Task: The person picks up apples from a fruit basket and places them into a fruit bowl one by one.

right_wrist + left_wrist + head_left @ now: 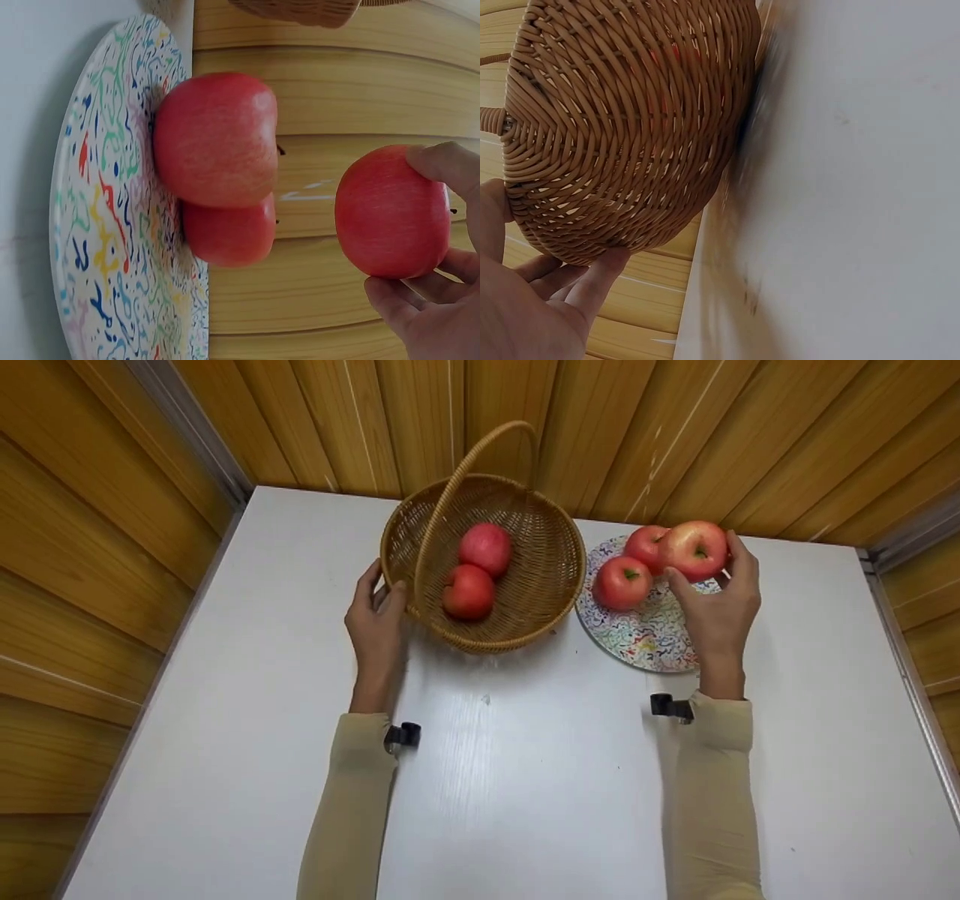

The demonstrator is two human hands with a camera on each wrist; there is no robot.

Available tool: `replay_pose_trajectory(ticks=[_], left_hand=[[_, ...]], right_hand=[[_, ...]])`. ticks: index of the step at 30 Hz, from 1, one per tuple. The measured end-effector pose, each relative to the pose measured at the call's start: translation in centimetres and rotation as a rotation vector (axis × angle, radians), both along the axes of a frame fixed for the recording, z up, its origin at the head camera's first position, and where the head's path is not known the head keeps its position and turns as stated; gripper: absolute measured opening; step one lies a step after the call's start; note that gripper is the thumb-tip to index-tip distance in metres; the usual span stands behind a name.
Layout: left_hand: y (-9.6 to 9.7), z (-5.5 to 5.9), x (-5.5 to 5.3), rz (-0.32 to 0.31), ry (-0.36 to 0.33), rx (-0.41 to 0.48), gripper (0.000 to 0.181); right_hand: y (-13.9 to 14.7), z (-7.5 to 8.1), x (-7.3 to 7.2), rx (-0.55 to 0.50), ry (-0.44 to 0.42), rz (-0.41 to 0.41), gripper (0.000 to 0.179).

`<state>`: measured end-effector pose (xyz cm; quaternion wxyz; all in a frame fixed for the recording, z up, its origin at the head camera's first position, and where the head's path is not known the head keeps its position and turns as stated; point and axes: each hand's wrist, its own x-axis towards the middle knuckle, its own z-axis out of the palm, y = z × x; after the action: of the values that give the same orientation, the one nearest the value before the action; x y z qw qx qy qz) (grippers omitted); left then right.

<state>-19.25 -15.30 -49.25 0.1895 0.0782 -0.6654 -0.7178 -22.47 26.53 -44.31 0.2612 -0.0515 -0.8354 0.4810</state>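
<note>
My left hand grips the left rim of a brown wicker basket, its thumb over the edge and its fingers against the outer weave. Two red apples lie in the basket: an upper apple and a lower apple. Raised over a speckled round plate, my right hand holds a red apple between thumb and fingers. Two more apples rest on that plate, a nearer apple and a farther apple; in the head view the held apple partly covers the farther one.
The basket's tall arched handle stands upright over its left part. Everything stands on a white table. Wood-panelled walls close off the back and both sides, right behind the basket and plate.
</note>
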Motion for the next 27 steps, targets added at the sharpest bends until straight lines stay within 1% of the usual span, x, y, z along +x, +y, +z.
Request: replay_pose_trajectory(ticks=[6, 12, 15, 19, 23, 27], left_hand=[[0.1, 0.1, 0.1, 0.004, -0.018, 0.008, 0.051], [0.1, 0.0, 0.0, -0.004, -0.005, 0.028, 0.050], [0.1, 0.0, 0.0, 0.001, -0.013, 0.030, 0.049], [0.0, 0.1, 0.0, 0.015, -0.019, -0.013, 0.050], [0.0, 0.0, 0.0, 0.022, -0.004, -0.048, 0.050], [0.0, -0.1, 0.0, 0.018, 0.001, -0.040, 0.050]], right_hand=[[1.1, -0.7, -0.2, -0.027, -0.042, -0.030, 0.082], [1.8, -1.4, -0.5, -0.083, -0.099, -0.058, 0.084], [2.0, -1.8, -0.6, -0.108, -0.135, -0.074, 0.084], [2.3, -2.2, -0.9, -0.138, -0.180, -0.089, 0.086], [2.7, -2.6, -1.0, -0.166, -0.220, -0.100, 0.089], [3.1, -3.1, -1.0, -0.174, -0.252, -0.107, 0.090]])
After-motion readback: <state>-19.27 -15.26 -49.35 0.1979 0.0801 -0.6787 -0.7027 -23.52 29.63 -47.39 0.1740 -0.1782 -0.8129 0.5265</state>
